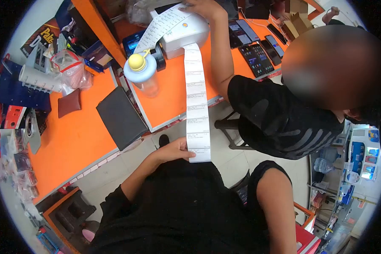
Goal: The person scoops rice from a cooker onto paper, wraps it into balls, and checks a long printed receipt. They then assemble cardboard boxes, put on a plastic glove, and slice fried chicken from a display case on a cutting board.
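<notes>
"Pake" in yellow letters, a large "D" beneath, reads on the dark sign (41,39), well up and left of the left hand (175,151). Print on the label strip (197,101) it holds is illegible.

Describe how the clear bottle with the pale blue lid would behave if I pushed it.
The clear bottle with the pale blue lid might tip if pushed high up, since it looks taller than wide. Its rounded sides suggest it could roll once down, and they look smooth, so perhaps slippery. Its weight I can't judge: the contents aren't clear.
</notes>
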The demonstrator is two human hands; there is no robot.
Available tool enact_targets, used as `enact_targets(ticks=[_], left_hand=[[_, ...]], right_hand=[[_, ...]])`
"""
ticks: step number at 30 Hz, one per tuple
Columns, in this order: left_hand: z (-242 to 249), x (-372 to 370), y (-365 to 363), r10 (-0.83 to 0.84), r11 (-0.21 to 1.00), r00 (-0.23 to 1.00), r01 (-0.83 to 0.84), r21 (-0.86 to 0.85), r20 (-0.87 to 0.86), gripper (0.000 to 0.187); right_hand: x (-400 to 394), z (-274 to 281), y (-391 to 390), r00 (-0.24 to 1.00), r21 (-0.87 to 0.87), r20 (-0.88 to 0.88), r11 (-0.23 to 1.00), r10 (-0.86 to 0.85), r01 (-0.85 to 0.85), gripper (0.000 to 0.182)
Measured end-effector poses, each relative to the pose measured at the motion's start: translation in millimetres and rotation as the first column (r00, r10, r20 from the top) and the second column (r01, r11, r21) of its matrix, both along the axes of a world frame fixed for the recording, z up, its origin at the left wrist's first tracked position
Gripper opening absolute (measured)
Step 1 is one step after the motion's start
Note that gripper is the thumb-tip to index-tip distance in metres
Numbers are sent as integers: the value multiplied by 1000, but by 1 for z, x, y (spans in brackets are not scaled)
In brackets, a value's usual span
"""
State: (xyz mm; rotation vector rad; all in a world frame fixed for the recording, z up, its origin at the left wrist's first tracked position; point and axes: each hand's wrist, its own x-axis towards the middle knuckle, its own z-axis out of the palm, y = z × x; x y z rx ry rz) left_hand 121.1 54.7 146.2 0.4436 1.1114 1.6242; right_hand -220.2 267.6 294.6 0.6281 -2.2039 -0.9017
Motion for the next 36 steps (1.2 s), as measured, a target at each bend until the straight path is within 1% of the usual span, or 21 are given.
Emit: enact_targets(ticks=[1,2,3,5,6,8,9,10,11,12,14,21,23,24,25,30,32,36], left_hand=[[5,-2,1,-34,999,998,36,-41,47,49],[14,-5,3,-62,998,997,63,-22,44,54],[22,-6,4,-68,997,997,69,-20,45,54],[38,-9,7,0,1000,996,2,-22,93,62],[42,-11,8,-1,1000,996,3,-25,93,62],[51,-14,13,3,998,996,-9,65,94,69],[59,-15,15,-1,998,995,-6,67,97,69],[71,-16,17,27,993,992,-41,113,124,72],[80,-18,18,56,985,987,-80,154,150,75],[87,-21,19,60,985,987,-83,151,150,75],[96,-26,21,47,969,985,-85,230,167,75],[114,-37,20,81,954,980,-129,272,179,79],[126,-38,20,143,942,964,-201,268,222,81],[131,-39,20,144,942,964,-203,268,225,81],[135,-42,19,149,937,961,-213,278,234,81],[135,-50,14,176,913,940,-267,309,292,79],[141,-55,13,233,898,939,-307,316,252,76],[139,-63,14,260,875,938,-329,355,230,74]], right_hand=[[0,-1,1,1000,4,-1,1000,-5,5,38],[2,1,2,1000,6,-7,1000,-11,11,37],[4,3,3,1000,7,-8,1000,-16,16,37],[6,6,2,1000,12,-17,1000,-19,19,35],[7,7,0,1000,10,-18,1000,-22,22,35],[14,9,-1,999,14,-9,999,-33,33,33],[22,8,4,999,17,-31,999,-29,29,33],[7,4,2,999,31,-11,999,-31,31,32],[10,6,-1,1000,36,-15,999,-27,28,31],[11,8,-4,999,36,-20,999,-25,26,31],[16,10,-6,999,44,-20,999,-27,28,30],[36,12,-11,1000,74,-5,997,-27,27,26],[43,19,-14,1000,89,-2,996,-30,31,24],[52,19,-11,999,78,-18,996,-34,35,24],[45,24,-16,999,101,-5,994,-33,34,23],[59,22,-21,999,114,4,992,-53,52,21],[51,24,-31,998,140,24,989,-51,48,20],[52,25,-35,996,175,42,982,-78,69,19]])
